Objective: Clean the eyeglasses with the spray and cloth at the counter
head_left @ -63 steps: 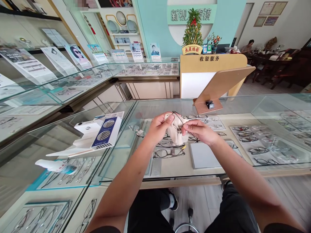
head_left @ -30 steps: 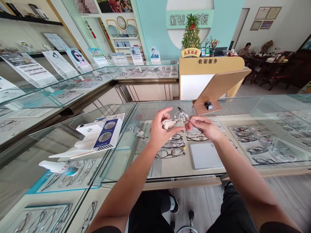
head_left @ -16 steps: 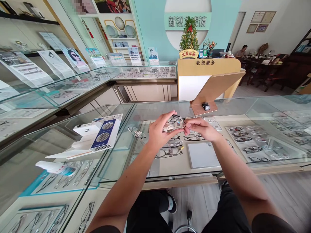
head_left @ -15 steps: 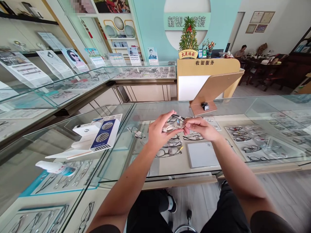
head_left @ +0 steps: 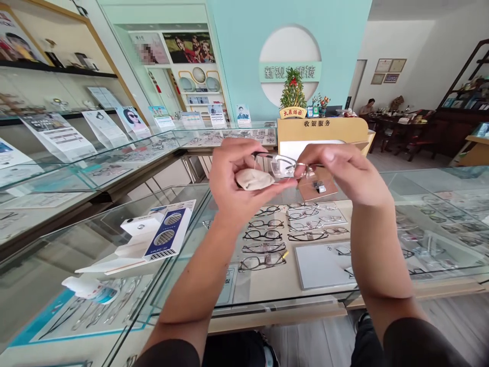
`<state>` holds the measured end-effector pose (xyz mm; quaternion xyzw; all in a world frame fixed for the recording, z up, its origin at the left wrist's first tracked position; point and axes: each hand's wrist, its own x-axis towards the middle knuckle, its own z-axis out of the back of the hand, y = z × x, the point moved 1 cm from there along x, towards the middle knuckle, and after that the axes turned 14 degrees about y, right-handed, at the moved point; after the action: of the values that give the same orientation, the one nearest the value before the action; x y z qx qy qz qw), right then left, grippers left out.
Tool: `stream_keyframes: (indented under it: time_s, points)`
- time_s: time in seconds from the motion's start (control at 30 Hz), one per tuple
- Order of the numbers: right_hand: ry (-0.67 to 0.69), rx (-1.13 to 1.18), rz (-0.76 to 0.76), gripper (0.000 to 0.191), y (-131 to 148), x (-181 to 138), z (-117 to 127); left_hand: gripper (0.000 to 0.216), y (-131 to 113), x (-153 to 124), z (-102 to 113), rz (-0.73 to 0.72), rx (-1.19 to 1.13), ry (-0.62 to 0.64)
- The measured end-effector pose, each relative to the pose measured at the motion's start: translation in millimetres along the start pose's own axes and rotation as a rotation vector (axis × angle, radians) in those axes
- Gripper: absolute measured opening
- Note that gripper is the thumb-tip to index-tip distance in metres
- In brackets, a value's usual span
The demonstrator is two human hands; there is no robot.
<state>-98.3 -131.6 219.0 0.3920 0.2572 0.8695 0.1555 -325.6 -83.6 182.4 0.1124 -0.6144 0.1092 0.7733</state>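
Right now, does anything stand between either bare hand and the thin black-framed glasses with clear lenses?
Nothing visible blocks the bare right hand, which grips the thin black-framed glasses. For the bare left hand, a crumpled cream cloth in its grasp sits between palm and lenses.

At hand height the glasses span from your left hand to your right hand, barring a straight pass between them; the cloth fills your left palm. Lower down, you have room between your forearms, over the tabletop. Ahead, the stand blocks you beyond the right hand. Leftward, the box and the bottle obstruct you, though a gap runs between box and left forearm.
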Motion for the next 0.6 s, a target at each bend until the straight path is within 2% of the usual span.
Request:
stream_keyframes:
  time_s: [0.1, 0.23, 0.43, 0.6]
  points:
    - [-0.179, -0.076, 0.073, 0.045, -3, 1, -1, 0.086, 9, 6, 3, -0.003, 0.048, -0.112]
    - [-0.274, -0.160, 0.095, 0.035, -13, 0, -9, 0.088, 22, 1, 11, 0.014, 0.029, -0.109]
    - [-0.296, -0.319, 0.048, 0.060, -16, 1, -19, 0.080, 27, 0, 16, 0.068, -0.003, -0.177]
    - [-0.365, -0.407, 0.005, 0.049, -18, 3, -24, 0.074, 26, -2, 13, 0.118, -0.039, -0.218]
